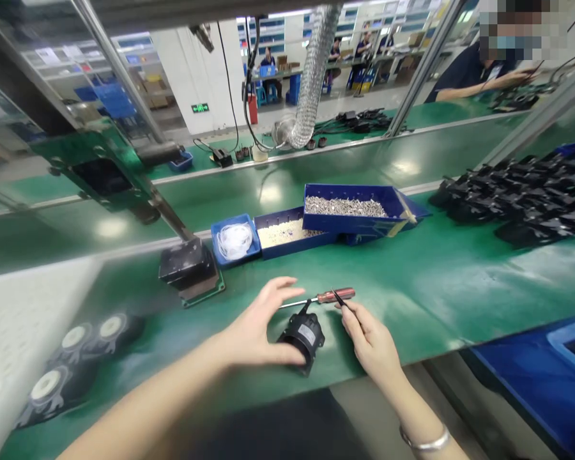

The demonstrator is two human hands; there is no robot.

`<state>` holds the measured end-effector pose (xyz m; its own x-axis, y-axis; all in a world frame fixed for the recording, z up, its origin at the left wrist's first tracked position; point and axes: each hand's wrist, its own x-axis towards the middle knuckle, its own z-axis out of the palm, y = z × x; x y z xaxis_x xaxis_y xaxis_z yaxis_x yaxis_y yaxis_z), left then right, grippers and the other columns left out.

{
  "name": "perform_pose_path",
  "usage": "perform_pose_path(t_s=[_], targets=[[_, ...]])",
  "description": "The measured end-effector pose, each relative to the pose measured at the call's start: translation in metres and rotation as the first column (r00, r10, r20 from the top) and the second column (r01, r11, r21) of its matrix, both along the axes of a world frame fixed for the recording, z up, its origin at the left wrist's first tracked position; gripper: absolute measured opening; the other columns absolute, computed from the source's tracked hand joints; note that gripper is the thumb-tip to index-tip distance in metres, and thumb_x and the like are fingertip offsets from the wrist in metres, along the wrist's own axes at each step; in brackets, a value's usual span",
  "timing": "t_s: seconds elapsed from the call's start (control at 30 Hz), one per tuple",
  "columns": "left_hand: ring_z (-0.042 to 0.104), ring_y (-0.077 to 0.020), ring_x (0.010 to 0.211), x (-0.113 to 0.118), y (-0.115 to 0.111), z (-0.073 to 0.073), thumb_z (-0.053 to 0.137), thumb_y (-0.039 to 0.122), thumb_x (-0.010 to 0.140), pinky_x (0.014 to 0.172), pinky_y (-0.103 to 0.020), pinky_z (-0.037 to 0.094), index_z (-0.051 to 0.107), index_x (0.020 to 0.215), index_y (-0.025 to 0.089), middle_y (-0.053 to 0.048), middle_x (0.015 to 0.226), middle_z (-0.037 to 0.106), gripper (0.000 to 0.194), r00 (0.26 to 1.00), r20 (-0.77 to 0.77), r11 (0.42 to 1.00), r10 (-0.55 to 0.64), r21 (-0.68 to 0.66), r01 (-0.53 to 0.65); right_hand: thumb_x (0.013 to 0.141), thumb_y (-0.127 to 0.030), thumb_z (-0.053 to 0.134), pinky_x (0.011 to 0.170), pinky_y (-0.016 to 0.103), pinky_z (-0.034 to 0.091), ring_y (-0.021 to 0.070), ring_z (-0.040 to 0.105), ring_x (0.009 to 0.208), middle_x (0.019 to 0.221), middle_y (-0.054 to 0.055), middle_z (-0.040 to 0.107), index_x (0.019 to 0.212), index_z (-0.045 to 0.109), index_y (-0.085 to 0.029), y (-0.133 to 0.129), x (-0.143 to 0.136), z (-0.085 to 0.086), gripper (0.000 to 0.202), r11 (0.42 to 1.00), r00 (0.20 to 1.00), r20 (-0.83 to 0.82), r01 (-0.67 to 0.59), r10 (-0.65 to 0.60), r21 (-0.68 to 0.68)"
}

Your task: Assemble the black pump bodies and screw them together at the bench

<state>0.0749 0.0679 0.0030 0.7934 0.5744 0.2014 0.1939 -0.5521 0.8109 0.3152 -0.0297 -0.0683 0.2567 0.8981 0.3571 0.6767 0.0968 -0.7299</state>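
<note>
A black cylindrical housing [303,333] with a pale label and a short cable stub lies on the green work surface. My left hand [256,332] is spread around its left side, fingers apart; the thumb overlaps the lower edge, and I cannot tell whether it touches. To the right, my right hand [370,338] is closed on slim black tweezers [338,298], their tips pointing up and left. Just behind the housing lies a screwdriver [335,295] with a red-brown handle, its shaft running toward my left fingers.
Blue bins hold metal screws [345,207], small pale pieces [282,234] and white tubing [234,241]. A machine stand [189,265] rises at left. Blurred black parts with white discs [45,385] lie nearer. Many black parts [522,198] are piled right; a co-worker [483,73] sits beyond.
</note>
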Motion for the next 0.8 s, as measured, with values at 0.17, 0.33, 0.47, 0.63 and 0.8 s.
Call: perform_pose_path(t_s=[0.17, 0.33, 0.47, 0.63, 0.8], targets=[[0.036, -0.0324, 0.142, -0.002, -0.035, -0.049, 0.082, 0.045, 0.07, 0.115, -0.049, 0.038, 0.034, 0.147, 0.024, -0.019, 0.152, 0.033, 0.093, 0.996, -0.064, 0.998, -0.058, 0.02, 0.06, 0.098, -0.038, 0.05, 0.054, 0.023, 0.047, 0.0125, 0.054, 0.054, 0.064, -0.004, 0.059, 0.126, 0.057, -0.021, -0.002, -0.005, 0.001, 0.033, 0.995, 0.966, -0.253, -0.07, 0.05, -0.072], [0.047, -0.0311, 0.133, 0.01, -0.035, -0.061, 0.083, 0.042, 0.069, 0.11, -0.047, 0.043, 0.045, 0.139, 0.024, -0.017, 0.139, 0.048, 0.082, 0.999, 0.042, 1.0, 0.006, -0.018, -0.005, 0.098, -0.034, 0.05, 0.041, 0.021, 0.035, 0.0079, 0.04, 0.044, 0.065, -0.006, 0.049, 0.115, 0.057, -0.023, -0.008, -0.018, 0.003, 0.022, 0.989, 0.729, -0.674, -0.149, 0.12, 0.015], [0.052, -0.0285, 0.125, 0.007, -0.036, -0.056, 0.085, 0.035, 0.066, 0.107, -0.046, 0.044, 0.049, 0.131, 0.024, -0.013, 0.129, 0.056, 0.075, 0.99, 0.115, 0.993, 0.084, -0.09, -0.074, 0.099, -0.043, 0.042, 0.055, 0.03, 0.054, 0.0162, 0.065, 0.061, 0.08, 0.003, 0.067, 0.117, 0.054, -0.023, -0.011, -0.023, 0.019, 0.029, 0.98, 0.545, -0.822, -0.185, 0.164, 0.074], [0.055, -0.0262, 0.119, -0.002, -0.039, -0.053, 0.083, 0.033, 0.067, 0.102, -0.042, 0.048, 0.049, 0.126, 0.025, -0.01, 0.126, 0.058, 0.07, 0.986, 0.106, 0.979, 0.13, -0.171, -0.111, 0.092, -0.062, 0.046, 0.078, 0.044, 0.06, 0.0315, 0.069, 0.108, 0.125, 0.018, 0.066, 0.115, 0.057, -0.021, -0.01, -0.022, 0.038, 0.048, 0.976, 0.562, -0.811, -0.213, 0.161, 0.046], [0.052, -0.0276, 0.123, -0.006, -0.04, -0.054, 0.083, 0.033, 0.066, 0.101, -0.042, 0.049, 0.048, 0.127, 0.023, -0.011, 0.126, 0.056, 0.071, 0.988, 0.112, 0.982, 0.109, -0.168, -0.09, 0.094, -0.039, 0.06, 0.052, 0.028, 0.056, 0.014, 0.061, 0.05, 0.055, -0.001, 0.061, 0.093, 0.069, -0.018, -0.005, -0.031, 0.035, 0.023, 1.0, 0.626, -0.78, -0.02, 0.014, 0.001]])
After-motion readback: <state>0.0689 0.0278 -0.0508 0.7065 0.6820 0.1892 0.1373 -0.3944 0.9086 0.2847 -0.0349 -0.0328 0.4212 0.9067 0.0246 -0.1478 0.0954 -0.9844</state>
